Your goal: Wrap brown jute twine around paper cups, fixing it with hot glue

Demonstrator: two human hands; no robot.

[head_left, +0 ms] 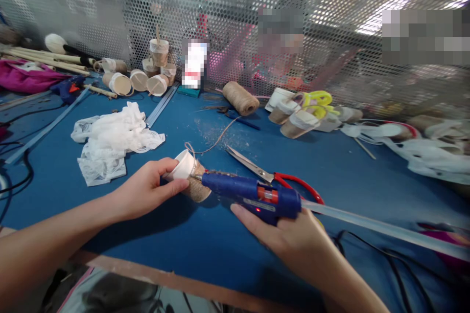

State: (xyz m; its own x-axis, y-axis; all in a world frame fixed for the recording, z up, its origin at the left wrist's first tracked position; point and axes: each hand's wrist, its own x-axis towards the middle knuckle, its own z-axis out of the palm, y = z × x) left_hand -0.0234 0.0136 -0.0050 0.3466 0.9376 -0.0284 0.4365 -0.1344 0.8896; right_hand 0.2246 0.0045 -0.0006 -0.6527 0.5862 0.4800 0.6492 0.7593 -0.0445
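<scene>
My left hand (152,186) pinches the rim of a small white paper cup (184,165), tilted above the blue table. Jute twine (199,191) is wrapped around the cup's lower part. In my right hand (282,234) is a blue hot glue gun (253,194) with a red light lit. Its nozzle touches or nearly touches the cup where wrapping meets white paper. A long clear glue stick (382,230) sticks out of its back. From the cup, a loose strand of twine runs back to a twine spool (240,99). Red-handled scissors (257,166) lie open just behind the gun.
White lace fabric (113,137) lies at left. Several twine-wrapped cups (157,84) stand at the back, with more cups (299,122) back right. A second glue gun (68,89) rests far left. Black cords (382,249) cross the right front. A perforated metal screen (235,19) borders the back.
</scene>
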